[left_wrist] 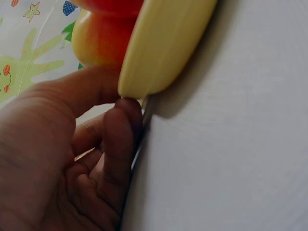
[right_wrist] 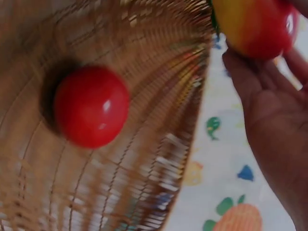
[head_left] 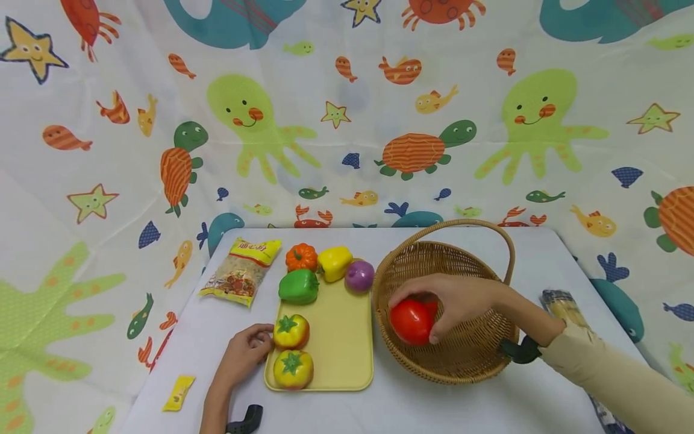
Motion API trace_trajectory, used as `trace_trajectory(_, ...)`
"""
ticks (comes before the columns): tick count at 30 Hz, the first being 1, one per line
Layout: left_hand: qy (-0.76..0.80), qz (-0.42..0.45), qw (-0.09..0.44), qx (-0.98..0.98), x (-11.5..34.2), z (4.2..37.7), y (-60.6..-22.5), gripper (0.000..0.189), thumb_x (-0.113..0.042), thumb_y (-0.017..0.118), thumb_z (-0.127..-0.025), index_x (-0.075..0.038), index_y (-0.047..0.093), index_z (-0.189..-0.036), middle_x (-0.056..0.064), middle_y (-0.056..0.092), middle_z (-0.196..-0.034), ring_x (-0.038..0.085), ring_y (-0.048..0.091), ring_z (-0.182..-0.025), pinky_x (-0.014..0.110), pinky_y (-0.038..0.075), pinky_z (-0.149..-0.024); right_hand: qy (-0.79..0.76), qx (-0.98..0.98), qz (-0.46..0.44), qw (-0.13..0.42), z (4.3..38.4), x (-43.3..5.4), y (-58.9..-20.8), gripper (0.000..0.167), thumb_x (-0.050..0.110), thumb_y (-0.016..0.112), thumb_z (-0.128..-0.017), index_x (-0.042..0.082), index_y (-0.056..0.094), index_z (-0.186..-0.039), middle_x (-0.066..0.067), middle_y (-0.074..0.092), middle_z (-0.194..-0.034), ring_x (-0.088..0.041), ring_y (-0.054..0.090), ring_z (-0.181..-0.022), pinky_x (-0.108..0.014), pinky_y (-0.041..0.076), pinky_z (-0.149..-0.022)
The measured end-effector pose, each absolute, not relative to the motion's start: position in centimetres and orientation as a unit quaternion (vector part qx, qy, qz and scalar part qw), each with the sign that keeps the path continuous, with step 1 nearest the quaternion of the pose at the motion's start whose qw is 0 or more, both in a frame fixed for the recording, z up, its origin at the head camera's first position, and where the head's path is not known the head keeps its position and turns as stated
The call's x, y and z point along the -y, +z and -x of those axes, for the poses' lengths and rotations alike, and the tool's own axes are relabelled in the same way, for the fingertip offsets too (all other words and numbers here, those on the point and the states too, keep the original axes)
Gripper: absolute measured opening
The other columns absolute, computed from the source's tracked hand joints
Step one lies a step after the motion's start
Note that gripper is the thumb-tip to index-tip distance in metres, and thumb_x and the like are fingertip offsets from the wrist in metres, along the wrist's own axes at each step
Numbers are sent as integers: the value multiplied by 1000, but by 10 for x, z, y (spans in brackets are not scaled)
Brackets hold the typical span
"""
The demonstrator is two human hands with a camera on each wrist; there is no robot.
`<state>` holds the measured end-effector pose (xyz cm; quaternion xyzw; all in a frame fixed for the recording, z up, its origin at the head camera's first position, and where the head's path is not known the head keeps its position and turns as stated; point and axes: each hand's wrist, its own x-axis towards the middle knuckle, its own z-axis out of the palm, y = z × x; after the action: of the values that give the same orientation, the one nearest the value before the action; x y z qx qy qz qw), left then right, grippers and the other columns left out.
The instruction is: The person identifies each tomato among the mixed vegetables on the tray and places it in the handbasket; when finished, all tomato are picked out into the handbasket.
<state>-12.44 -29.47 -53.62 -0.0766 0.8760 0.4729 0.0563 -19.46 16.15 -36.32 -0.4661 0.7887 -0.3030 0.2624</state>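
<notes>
My right hand (head_left: pixel 459 299) grips a toy tomato (head_left: pixel 409 323) over the wicker basket (head_left: pixel 470 355). It looks red from above, while the right wrist view shows a yellow side and a bit of green top. Inside the basket lies another red tomato (right_wrist: pixel 91 107), mostly hidden by the hand in the head view. My left hand (head_left: pixel 246 352) holds the left edge of the yellow tray (head_left: pixel 341 343), fingers curled at its rim. Two yellow-red tomatoes with green tops, a nearer one (head_left: pixel 293 369) and a farther one (head_left: pixel 291 331), sit along that side.
At the tray's far end are a green pepper (head_left: pixel 299 286), a pumpkin (head_left: pixel 301 258), a yellow pepper (head_left: pixel 334 263) and a purple onion (head_left: pixel 359 276). A food bag (head_left: pixel 241 271) and small yellow packet (head_left: pixel 179 393) lie left. Another package (head_left: pixel 566 307) lies right; the basket handle (head_left: pixel 461 223) arches up.
</notes>
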Motion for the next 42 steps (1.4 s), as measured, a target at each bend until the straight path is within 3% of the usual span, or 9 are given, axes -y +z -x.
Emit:
trace_trajectory(16,478,81,57,-873,290,124,-536,35,-7,63,-87,-6,66,-121,4,61,-88,18,54,-64,27,47,-56,-247,-778,462,347,243,-147,-402,71,24,90,-69,41,58,-130,19,55,-128,-12,49,-117,-44,46,-96)
trace_trajectory(42,472,86,59,-876,294,124,-536,33,-10,64,-88,-9,66,-121,4,61,-89,19,55,-65,28,47,-58,-259,-772,422,398,256,-145,-430,74,12,90,-66,35,61,-130,16,57,-124,-14,53,-113,-32,49,-89)
